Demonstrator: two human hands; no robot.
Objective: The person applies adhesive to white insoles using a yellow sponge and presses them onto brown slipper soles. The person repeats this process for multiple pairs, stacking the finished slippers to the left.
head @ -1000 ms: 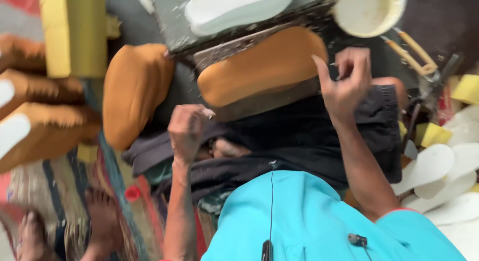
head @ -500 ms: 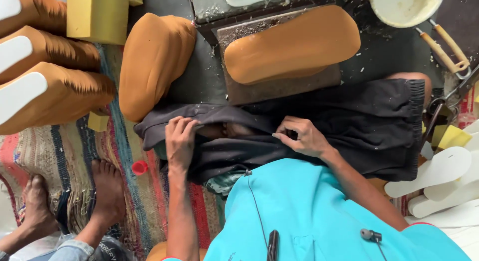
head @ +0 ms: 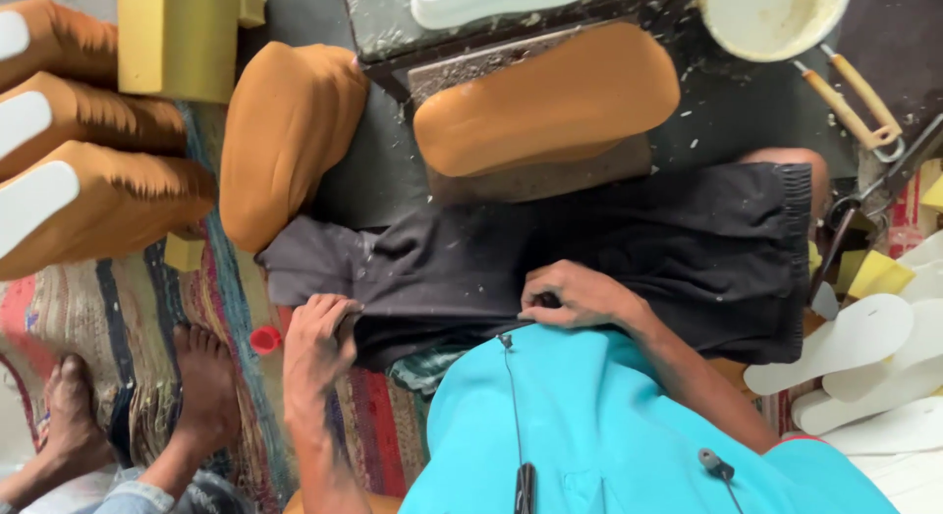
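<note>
My left hand point(head: 319, 337) is closed on the left hem of the black shorts point(head: 688, 249) that cover my lap. Resting at the waist, just above my teal shirt point(head: 609, 435), my right hand point(head: 575, 298) has its fingers curled into the same black cloth. Beyond my knees an orange padded cushion point(head: 545, 102) lies on a grey block point(head: 540, 180). A second orange cushion point(head: 290, 141) lies to its left. Neither hand touches a cushion.
Several orange-covered pads with white bases point(head: 88, 200) are stacked at the left beside a yellow foam block point(head: 177, 38). A white bowl point(head: 771, 13), wooden-handled tools point(head: 855, 102) and white cut-out boards point(head: 855, 337) lie at the right. Another person's bare feet point(head: 196, 377) rest on the striped rug, near a red cap point(head: 263, 339).
My right hand dropped from beside the orange cushion down to my lap and closed on the shorts. My left hand slid down to the hem.
</note>
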